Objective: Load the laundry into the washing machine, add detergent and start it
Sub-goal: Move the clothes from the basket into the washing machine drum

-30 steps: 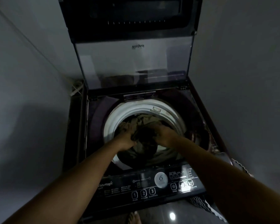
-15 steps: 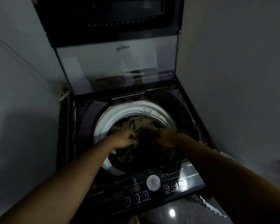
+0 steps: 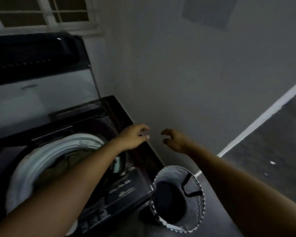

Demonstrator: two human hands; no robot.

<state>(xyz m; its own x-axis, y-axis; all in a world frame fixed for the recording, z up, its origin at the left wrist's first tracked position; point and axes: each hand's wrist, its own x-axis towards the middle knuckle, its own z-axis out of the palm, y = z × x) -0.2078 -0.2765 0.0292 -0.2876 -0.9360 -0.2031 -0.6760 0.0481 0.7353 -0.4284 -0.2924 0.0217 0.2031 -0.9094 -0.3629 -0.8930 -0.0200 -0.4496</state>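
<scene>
The top-loading washing machine (image 3: 121, 115) stands at the left with its lid (image 3: 41, 93) raised. Its white drum rim (image 3: 32, 159) shows brownish laundry (image 3: 61, 161) inside. My left hand (image 3: 133, 137) hovers over the machine's right edge, fingers apart and holding nothing. My right hand (image 3: 176, 140) is in the air just right of the machine, fingers curled apart and holding nothing. On the floor to the right stands a patterned white laundry basket (image 3: 197, 204) with dark cloth (image 3: 169, 202) in it, below both hands.
A grey wall (image 3: 186, 74) runs close along the machine's right side. A window (image 3: 46, 12) sits above the lid. The control panel (image 3: 113, 202) is at the machine's near edge. Dark floor (image 3: 272, 151) spreads to the right past a white skirting line.
Both hands have left the drum and let go of the laundry, moving right past the machine's edge. The view has swung right, bringing the basket and floor into sight.
</scene>
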